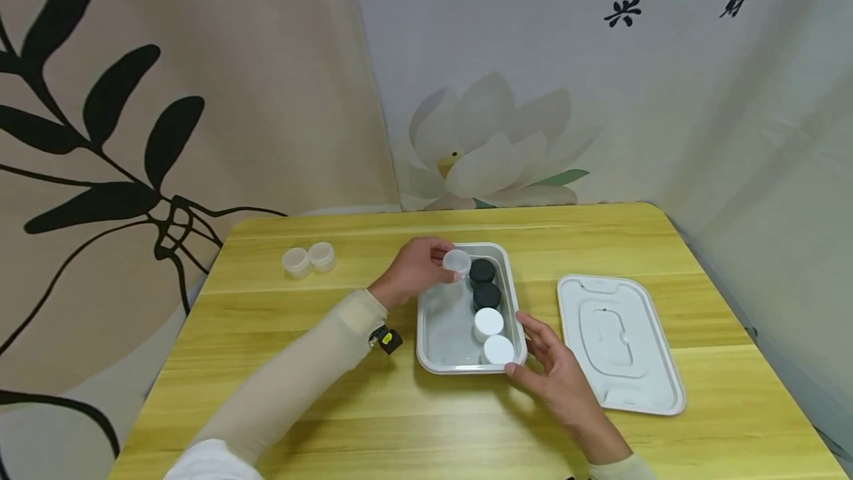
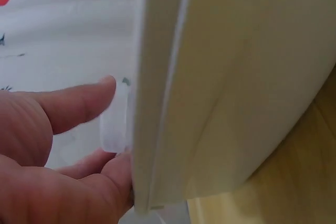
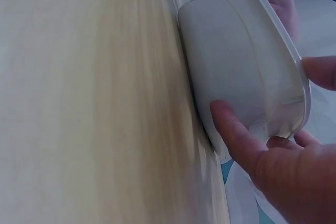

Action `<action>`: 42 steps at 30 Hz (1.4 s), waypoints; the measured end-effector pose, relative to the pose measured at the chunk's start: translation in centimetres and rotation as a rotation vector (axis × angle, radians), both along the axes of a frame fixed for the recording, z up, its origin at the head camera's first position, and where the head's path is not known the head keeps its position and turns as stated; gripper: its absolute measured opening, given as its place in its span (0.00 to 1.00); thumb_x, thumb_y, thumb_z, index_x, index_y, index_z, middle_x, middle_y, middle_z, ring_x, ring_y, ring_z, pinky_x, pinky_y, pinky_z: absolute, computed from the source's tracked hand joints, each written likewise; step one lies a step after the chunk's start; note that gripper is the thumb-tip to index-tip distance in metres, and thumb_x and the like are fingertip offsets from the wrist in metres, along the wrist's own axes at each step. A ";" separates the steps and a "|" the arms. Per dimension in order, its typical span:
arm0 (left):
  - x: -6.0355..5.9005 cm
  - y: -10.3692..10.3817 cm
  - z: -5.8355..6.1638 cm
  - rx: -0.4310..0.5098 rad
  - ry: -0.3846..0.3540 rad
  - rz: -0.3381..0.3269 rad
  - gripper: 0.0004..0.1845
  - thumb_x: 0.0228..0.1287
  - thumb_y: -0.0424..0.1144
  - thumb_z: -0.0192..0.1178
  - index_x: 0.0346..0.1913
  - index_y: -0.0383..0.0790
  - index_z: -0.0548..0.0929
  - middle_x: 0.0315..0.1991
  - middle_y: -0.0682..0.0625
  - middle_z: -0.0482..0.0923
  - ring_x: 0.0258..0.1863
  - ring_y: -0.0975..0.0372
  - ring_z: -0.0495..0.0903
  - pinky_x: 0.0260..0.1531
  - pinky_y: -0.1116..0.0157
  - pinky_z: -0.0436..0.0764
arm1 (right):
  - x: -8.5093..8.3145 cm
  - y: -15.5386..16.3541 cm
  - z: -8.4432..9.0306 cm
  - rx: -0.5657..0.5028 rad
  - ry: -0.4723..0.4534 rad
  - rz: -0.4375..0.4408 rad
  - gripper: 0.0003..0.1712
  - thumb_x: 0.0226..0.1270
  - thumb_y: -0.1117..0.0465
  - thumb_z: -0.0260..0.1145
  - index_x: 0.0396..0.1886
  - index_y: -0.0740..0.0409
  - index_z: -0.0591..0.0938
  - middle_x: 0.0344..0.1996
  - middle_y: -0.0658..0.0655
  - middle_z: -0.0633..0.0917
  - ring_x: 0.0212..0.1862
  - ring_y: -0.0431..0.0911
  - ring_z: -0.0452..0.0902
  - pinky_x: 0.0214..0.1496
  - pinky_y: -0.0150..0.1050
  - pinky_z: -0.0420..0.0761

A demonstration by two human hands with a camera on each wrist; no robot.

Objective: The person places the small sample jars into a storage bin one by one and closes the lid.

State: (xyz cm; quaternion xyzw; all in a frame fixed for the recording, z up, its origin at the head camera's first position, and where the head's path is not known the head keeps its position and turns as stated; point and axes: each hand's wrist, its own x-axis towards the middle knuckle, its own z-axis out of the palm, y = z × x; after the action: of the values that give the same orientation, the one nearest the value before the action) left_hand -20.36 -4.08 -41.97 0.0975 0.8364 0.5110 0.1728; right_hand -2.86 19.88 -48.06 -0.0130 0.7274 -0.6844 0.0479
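Note:
My left hand [image 1: 445,261] pinches a small translucent white jar [image 1: 457,261] over the far left part of a white rectangular tray [image 1: 426,332]. The left wrist view shows that jar [image 2: 114,121] between thumb and fingers, beside the tray's outer wall [image 2: 210,103]. Along the tray's right side stand two black-lidded jars [image 1: 483,271] and two white-lidded jars [image 1: 489,323]. My right hand [image 1: 519,344] rests against the tray's near right corner with fingers nearly straight. In the right wrist view its thumb [image 3: 233,132] lies on the tray wall [image 3: 231,61].
The tray's white lid [image 1: 620,343] lies flat on the yellow wooden table [image 1: 320,398], right of the tray. Two small clear jars [image 1: 309,258] stand at the table's far left. Printed cloth hangs close behind and to the right.

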 end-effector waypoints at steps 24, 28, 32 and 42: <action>-0.2 2.6 0.0 -0.561 0.224 -0.205 0.04 0.65 0.26 0.64 0.38 0.32 0.78 0.30 0.46 0.76 0.27 0.58 0.70 0.25 0.67 0.70 | -0.1 0.1 -0.3 -0.007 0.000 0.011 0.48 0.65 0.69 0.75 0.82 0.56 0.65 0.80 0.62 0.69 0.79 0.64 0.63 0.67 0.25 0.73; -0.1 2.9 -0.2 -0.641 0.305 -0.274 0.21 0.60 0.23 0.61 0.18 0.43 0.65 0.18 0.54 0.59 0.21 0.62 0.60 0.21 0.68 0.63 | -0.1 0.0 -0.4 -0.013 0.002 0.014 0.48 0.64 0.70 0.75 0.82 0.57 0.65 0.80 0.62 0.69 0.78 0.64 0.63 0.67 0.26 0.73; -0.1 3.3 -0.3 -0.680 0.360 -0.309 0.29 0.57 0.21 0.62 0.12 0.48 0.57 0.13 0.57 0.50 0.19 0.63 0.54 0.19 0.69 0.59 | 0.0 0.0 -0.2 -0.016 0.007 0.013 0.48 0.64 0.70 0.75 0.81 0.57 0.65 0.80 0.63 0.69 0.78 0.63 0.64 0.67 0.26 0.74; 0.7 3.9 -0.2 -0.885 0.364 -0.373 0.05 0.70 0.31 0.61 0.35 0.32 0.82 0.55 0.32 0.79 0.51 0.47 0.80 0.58 0.53 0.83 | 0.1 -0.2 0.0 0.001 0.012 0.010 0.47 0.65 0.69 0.75 0.81 0.57 0.66 0.79 0.64 0.69 0.75 0.60 0.67 0.66 0.27 0.75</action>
State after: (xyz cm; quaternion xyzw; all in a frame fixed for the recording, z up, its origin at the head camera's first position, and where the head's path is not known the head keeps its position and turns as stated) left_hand -19.69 -0.23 -42.16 0.2501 0.9575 0.0430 0.1374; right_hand -2.80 19.71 -48.05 -0.0207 0.7281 -0.6836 0.0467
